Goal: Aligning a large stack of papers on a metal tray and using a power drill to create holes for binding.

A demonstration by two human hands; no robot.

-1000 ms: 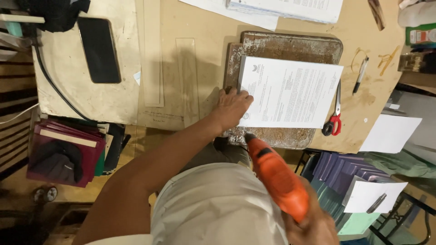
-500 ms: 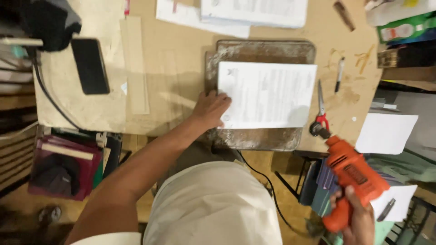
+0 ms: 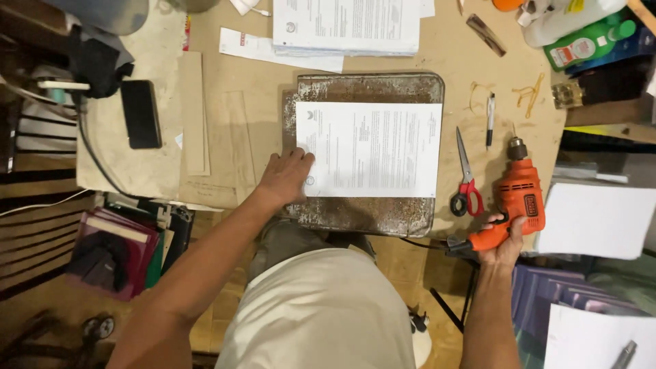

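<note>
Resting flat, the left hand [image 3: 285, 176] is pressed with released grip on a white printed paper sheet [image 3: 372, 149] over a rusty metal tray [image 3: 369, 215]. An orange corded power drill [image 3: 517, 201] is grasped by the right hand [image 3: 501, 242], red-handled scissors [image 3: 465, 181] lying just beside it on the brown surface [image 3: 246, 109].

My left hand [image 3: 283, 176] lies flat on the near left corner of a printed white sheet of paper [image 3: 372, 149], which sits landscape and square on a rusty, worn metal tray [image 3: 365, 87] on the bench. My right hand [image 3: 501, 240] grips the handle of an orange corded electric drill [image 3: 517, 199], lying on the bench right of the tray, its chuck pointing away from me.
</note>
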